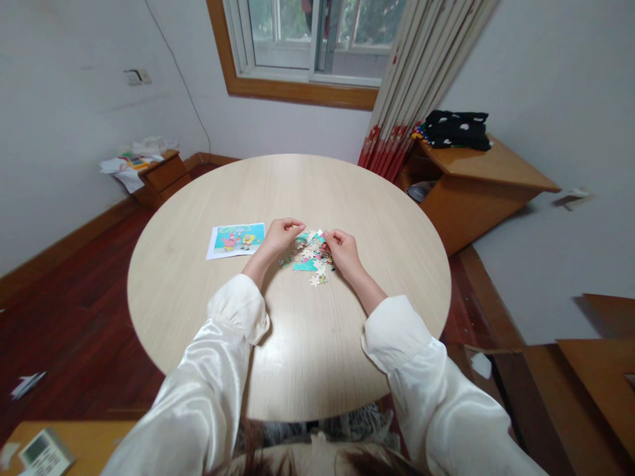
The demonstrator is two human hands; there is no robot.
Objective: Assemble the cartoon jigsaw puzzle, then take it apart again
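A loose heap of jigsaw puzzle pieces (310, 250) lies near the middle of the round table, some pale side up, others showing turquoise and other colours. At the heap's left edge is my left hand (282, 237), its fingers curled together; whatever is between the fingertips is too small to make out. My right hand (343, 251) is at the right edge, thumb and forefinger pinched on what looks like a puzzle piece. Left of my left hand lies a printed picture sheet (240, 239) with cartoon figures on turquoise.
The round wooden table (307, 350) fills the middle of the view. A small cabinet (166, 177) with papers stands behind it at left. At right, a wooden cabinet (489, 175) bears dark folded cloth (459, 130). A curtain (414, 79) hangs by the window.
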